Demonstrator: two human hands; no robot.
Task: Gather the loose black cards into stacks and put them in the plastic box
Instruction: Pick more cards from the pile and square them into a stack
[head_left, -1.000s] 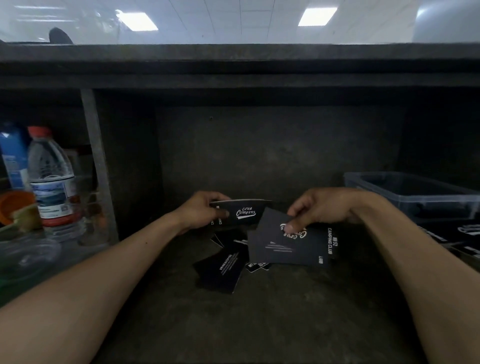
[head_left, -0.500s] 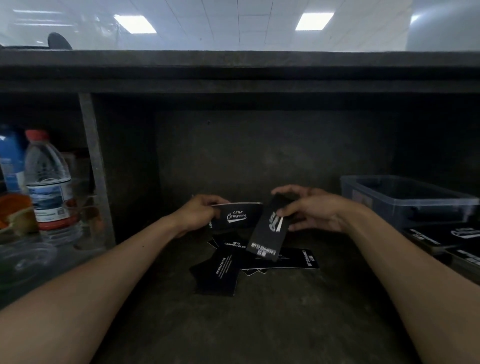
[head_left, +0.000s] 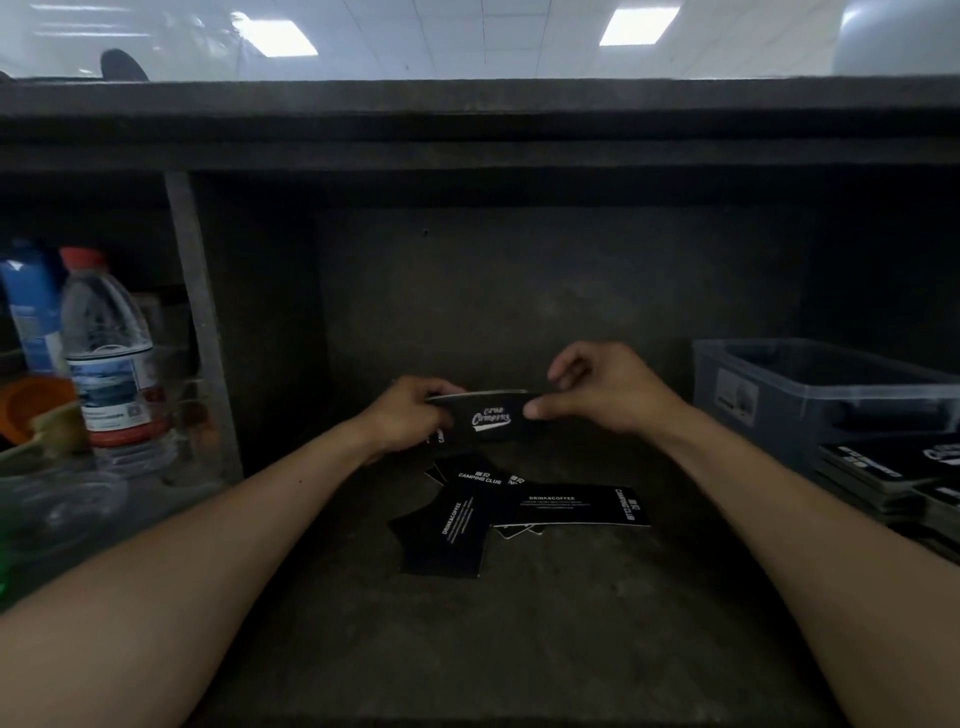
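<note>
A small stack of black cards (head_left: 491, 418) with a white logo is held above the dark shelf floor. My left hand (head_left: 410, 415) grips its left end, and my right hand (head_left: 597, 392) pinches its right end. Below them lie loose black cards (head_left: 519, 506) with white print, overlapping on the shelf floor. The clear plastic box (head_left: 810, 400) stands at the right, apart from both hands.
Piles of black cards (head_left: 893, 478) lie in front of the plastic box at the right edge. A water bottle (head_left: 106, 353) with a red cap, a blue carton (head_left: 31, 306) and an orange bowl (head_left: 36, 405) stand left of a shelf post (head_left: 202, 332).
My right hand lifted a card off the pile and brought it left onto the stack in my left hand. Both hands now hold that stack.
</note>
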